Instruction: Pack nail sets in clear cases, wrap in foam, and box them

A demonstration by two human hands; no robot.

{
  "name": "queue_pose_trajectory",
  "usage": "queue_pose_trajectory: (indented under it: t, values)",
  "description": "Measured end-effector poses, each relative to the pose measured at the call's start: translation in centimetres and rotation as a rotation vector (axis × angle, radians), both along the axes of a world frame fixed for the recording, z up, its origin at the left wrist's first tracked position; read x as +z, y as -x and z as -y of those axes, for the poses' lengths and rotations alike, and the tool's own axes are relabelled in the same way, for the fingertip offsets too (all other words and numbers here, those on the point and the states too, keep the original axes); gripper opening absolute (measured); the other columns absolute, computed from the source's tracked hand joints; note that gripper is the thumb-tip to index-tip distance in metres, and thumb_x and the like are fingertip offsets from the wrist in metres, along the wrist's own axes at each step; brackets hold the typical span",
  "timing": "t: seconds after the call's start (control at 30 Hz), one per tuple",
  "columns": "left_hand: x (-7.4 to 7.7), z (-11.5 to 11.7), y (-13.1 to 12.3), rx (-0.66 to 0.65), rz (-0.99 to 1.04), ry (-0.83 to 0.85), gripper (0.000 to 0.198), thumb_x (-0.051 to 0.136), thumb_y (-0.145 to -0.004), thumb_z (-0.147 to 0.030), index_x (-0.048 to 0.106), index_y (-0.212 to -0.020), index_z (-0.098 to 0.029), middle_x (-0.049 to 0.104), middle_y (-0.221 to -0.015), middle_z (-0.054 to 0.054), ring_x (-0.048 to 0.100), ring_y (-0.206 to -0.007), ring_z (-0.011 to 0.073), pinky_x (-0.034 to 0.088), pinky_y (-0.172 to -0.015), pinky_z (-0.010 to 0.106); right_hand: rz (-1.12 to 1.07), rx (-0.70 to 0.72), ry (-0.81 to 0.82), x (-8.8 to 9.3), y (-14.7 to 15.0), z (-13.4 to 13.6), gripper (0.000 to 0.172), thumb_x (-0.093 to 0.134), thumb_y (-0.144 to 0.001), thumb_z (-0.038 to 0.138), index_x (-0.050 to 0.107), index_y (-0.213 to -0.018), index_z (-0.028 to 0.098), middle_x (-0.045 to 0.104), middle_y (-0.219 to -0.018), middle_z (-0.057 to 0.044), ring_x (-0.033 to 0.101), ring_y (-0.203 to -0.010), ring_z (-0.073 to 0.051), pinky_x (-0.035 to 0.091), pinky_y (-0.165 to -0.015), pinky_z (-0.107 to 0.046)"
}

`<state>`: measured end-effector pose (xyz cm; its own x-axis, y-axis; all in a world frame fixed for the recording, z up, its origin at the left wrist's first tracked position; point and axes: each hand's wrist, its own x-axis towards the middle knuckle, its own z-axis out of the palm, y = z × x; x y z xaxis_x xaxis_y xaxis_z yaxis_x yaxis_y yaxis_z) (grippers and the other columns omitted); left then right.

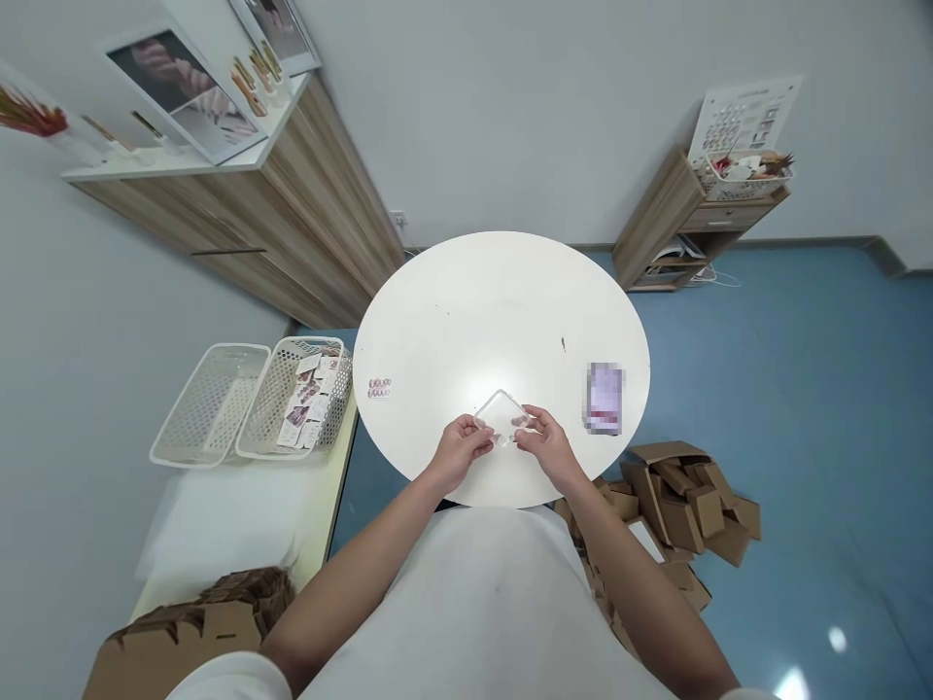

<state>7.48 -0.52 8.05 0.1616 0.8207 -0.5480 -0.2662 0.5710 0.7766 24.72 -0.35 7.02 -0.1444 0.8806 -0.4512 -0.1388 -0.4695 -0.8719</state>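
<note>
Over the near part of the white round table, a small clear plastic box is held between both hands, one corner pointing away from me. My left hand pinches its left side between thumb and fingers. On the opposite side, my right hand grips it the same way. Glare off the tabletop makes it hard to see whether anything lies inside the box. To the left on the table lies a small sheet of pinkish oval pieces. A purple package, partly blurred out, lies at the right.
White perforated baskets stand at the left, one holding printed cards. Folded cardboard lies below them. Several brown boxes are piled on the floor at right. A wooden cabinet and a small shelf unit stand behind.
</note>
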Motion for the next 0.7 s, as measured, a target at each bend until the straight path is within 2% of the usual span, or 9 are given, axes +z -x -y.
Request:
queue_pose_trajectory:
  t: [0.1,0.17,0.23,0.3,0.37,0.5,0.63,0.7]
  values:
    - [-0.5,0.7,-1.0,0.033,0.053,0.025,0.029,0.069,-0.064,-0.033,0.047,-0.075,-0.017,0.061,-0.081,0.002,0.060,-0.077,0.0119,0.045,-0.080,0.032,-0.018,-0.087,-0.034,-0.2,0.4,0.3,0.045,0.067,-0.063,0.041,0.051,-0.101,0.021,0.063,-0.084,-0.004,0.060,-0.072,-0.015,0.046,-0.074,-0.035]
    - [-0.5,0.8,-0.9,-0.029,0.007,-0.021,0.032,0.069,-0.064,-0.033,0.048,-0.083,-0.018,0.062,-0.086,0.004,0.060,-0.081,0.0133,0.043,-0.082,0.034,-0.009,-0.119,-0.053,-0.1,0.4,0.2,0.042,0.066,-0.064,0.041,0.053,-0.098,0.021,0.061,-0.076,-0.001,0.059,-0.069,-0.014,0.046,-0.073,-0.035]
    - [0.0,0.5,0.0,-0.126,-0.119,-0.141,0.047,0.072,-0.060,-0.031,0.048,-0.099,-0.020,0.061,-0.090,0.004,0.059,-0.087,0.0154,0.041,-0.085,0.036,0.011,-0.110,-0.060,0.2,0.2,0.1,0.044,0.067,-0.063,0.041,0.054,-0.100,0.021,0.059,-0.072,0.000,0.058,-0.067,-0.014,0.047,-0.071,-0.035]
    - [0.8,-0.1,1.2,-0.224,-0.274,-0.298,0.075,0.077,-0.051,-0.027,0.042,-0.117,-0.025,0.060,-0.092,0.003,0.056,-0.093,0.0172,0.038,-0.088,0.037,0.031,-0.091,-0.069,0.7,-0.1,0.0,0.047,0.067,-0.062,0.042,0.055,-0.103,0.021,0.056,-0.068,0.001,0.056,-0.066,-0.014,0.047,-0.069,-0.034]
    - [1.5,-0.7,2.4,-0.341,-0.360,-0.416,0.088,0.078,-0.048,-0.026,0.037,-0.126,-0.029,0.059,-0.092,0.002,0.055,-0.093,0.0184,0.037,-0.089,0.037,0.047,-0.062,-0.085,1.2,-0.3,0.1,0.049,0.068,-0.062,0.041,0.056,-0.104,0.021,0.053,-0.066,0.002,0.055,-0.065,-0.014,0.047,-0.068,-0.033]
    - [2.1,-1.4,3.4,-0.472,-0.379,-0.578,0.082,0.076,-0.051,-0.025,0.042,-0.125,-0.030,0.059,-0.087,0.001,0.055,-0.083,0.0167,0.039,-0.085,0.034,0.096,0.013,-0.117,1.9,-0.2,0.4,0.049,0.068,-0.063,0.039,0.058,-0.106,0.020,0.051,-0.064,0.003,0.052,-0.064,-0.012,0.046,-0.067,-0.031]
    - [1.9,-1.2,3.4,-0.488,-0.372,-0.665,0.073,0.074,-0.053,-0.023,0.047,-0.120,-0.027,0.059,-0.081,0.000,0.054,-0.075,0.0148,0.043,-0.078,0.032,0.139,0.062,-0.147,1.9,0.0,1.0,0.049,0.064,-0.067,0.039,0.055,-0.111,0.019,0.052,-0.067,0.002,0.053,-0.065,-0.013,0.046,-0.069,-0.033]
    - [2.0,-1.1,3.5,-0.478,-0.368,-0.685,0.071,0.074,-0.052,-0.023,0.049,-0.118,-0.026,0.058,-0.079,0.000,0.054,-0.073,0.0144,0.044,-0.077,0.031,0.170,0.070,-0.167,2.1,0.1,1.4,0.057,0.061,-0.070,0.040,0.045,-0.122,0.022,0.057,-0.079,-0.002,0.057,-0.069,-0.014,0.046,-0.072,-0.036]
